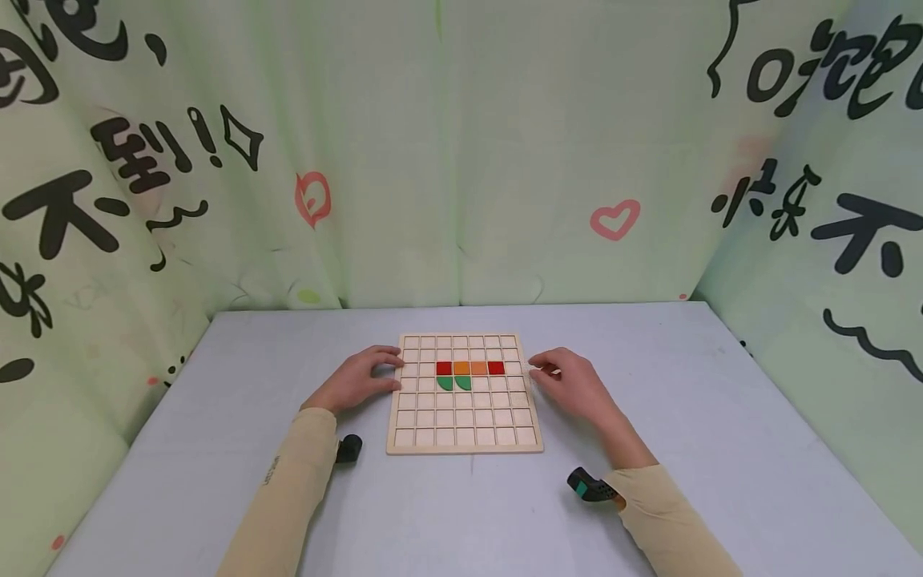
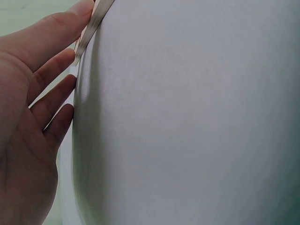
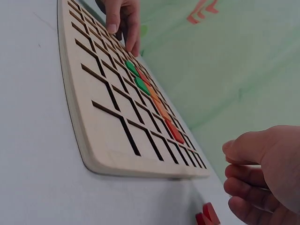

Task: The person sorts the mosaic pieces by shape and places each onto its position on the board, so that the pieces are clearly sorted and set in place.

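A pale wooden grid board (image 1: 465,451) lies flat on the table. One of its rows holds a red square (image 1: 443,369), two orange squares (image 1: 461,368) and another red square (image 1: 496,368). Two green quarter-round pieces (image 1: 445,383) sit in the row nearer me. My left hand (image 1: 360,377) touches the board's left edge, thumb and fingers spread apart. Beside the right edge hovers my right hand (image 1: 573,385), fingers loosely bent, with nothing seen between them. In the right wrist view, red pieces (image 3: 207,215) lie on the table below that hand; the head view hides them.
The white table (image 1: 252,361) reaches back to a pale green curtain (image 1: 461,160) with dark lettering and red hearts. Curtains also hang at both sides. A black wrist camera (image 1: 349,449) sits at the left wrist, another camera (image 1: 587,485) at the right.
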Available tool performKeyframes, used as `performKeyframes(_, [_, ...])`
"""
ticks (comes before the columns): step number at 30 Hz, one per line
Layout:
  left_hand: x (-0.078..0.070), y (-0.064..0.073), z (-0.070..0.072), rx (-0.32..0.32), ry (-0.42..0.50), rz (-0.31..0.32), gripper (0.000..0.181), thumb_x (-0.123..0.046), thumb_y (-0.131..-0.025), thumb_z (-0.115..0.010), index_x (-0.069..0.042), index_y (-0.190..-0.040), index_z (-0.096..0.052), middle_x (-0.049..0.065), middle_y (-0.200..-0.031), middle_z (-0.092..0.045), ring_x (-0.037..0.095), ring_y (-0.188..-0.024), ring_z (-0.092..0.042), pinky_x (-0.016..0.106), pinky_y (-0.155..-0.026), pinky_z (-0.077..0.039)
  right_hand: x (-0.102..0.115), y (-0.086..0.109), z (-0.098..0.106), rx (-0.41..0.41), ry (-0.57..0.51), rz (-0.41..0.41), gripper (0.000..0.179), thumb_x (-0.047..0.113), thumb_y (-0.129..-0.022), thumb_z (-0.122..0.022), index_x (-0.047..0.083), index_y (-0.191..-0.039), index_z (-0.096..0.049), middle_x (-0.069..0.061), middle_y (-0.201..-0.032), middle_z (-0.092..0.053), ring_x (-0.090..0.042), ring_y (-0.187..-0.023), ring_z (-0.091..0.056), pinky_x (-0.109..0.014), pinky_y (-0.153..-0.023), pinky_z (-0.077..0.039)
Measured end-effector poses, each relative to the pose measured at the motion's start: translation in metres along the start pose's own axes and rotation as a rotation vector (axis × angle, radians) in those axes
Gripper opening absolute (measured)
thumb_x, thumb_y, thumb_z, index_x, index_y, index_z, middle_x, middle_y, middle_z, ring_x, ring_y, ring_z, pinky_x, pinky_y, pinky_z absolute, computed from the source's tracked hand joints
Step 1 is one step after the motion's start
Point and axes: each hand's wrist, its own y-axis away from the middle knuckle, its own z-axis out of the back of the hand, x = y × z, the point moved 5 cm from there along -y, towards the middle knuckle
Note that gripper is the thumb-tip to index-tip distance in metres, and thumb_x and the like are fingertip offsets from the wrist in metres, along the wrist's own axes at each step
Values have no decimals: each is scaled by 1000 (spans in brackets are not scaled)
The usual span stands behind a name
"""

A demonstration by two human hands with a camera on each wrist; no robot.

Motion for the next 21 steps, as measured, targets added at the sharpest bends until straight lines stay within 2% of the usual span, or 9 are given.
performKeyframes(5, [0, 0, 0, 0, 1, -4, 39, -21, -88, -74, -8, -123, -66, 7, -146, -47, 31, -140, -35, 48, -115, -30, -18, 6, 14, 20, 10, -94, 29, 16, -94, -66, 1, -118, -66, -16, -114, -63, -29, -96, -63, -42, -81, -57])
performKeyframes(12, [1, -1, 0, 0, 2, 4, 40, -22, -88, -75, -8, -124, -66, 7, -147, -46, 31, -140, -35, 47, -116, -29, -38, 9, 29, 40, 29, -138, 33, 18, -94, -64, 0, -123, -64, -20, -122, -60, -35, -106, -60, -48, -87, -54])
performKeyframes(21, [1, -1, -1, 0, 1, 14, 39, -21, -87, -75, -8, -123, -67, 6, -147, -47, 30, -140, -35, 47, -116, -29, -49, 9, 20, 76, 50, -168, 35, 17, -92, -65, -2, -122, -64, -20, -118, -62, -33, -102, -59, -46, -86, -54])
